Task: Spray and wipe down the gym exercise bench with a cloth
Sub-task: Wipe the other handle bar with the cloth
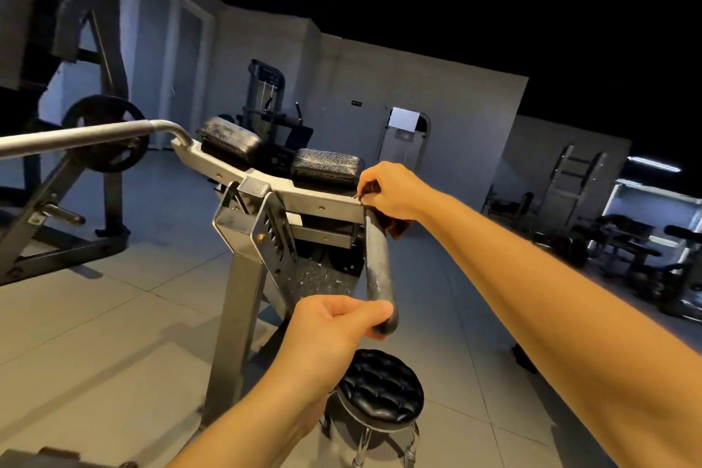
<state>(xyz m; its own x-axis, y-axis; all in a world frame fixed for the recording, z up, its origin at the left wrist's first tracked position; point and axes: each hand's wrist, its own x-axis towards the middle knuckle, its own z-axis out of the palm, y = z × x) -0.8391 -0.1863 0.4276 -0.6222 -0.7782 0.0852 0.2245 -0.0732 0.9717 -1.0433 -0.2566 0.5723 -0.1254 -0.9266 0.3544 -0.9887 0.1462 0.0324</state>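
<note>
two bare hands are recorded on the exercise bench (243, 296), a grey steel machine standing on pale floor tiles (95, 334). the left hand (334, 323) is clenched around the lower free end of a dark, worn handle (378, 266), thumb laid on top. the right hand (395, 188) is closed on a dark brown cloth (399, 227), which is held against the upper end of the same handle, where it meets the light grey crossbeam (323, 201). part of the cloth hangs out below the hand (a small corner also shows at the fingertips). one black pad (230, 141) and a second pad (326, 163) are mounted side by side on top of the crossbeam, beyond the hands. a chrome bar (76, 135) runs off to the left from the frame, and a weight plate (95, 112) on another rack is seen behind it. a round black tufted stool (380, 388) on chrome legs is noted on the floor beneath the left hand. further machines are dimly visible along the far wall.
</note>
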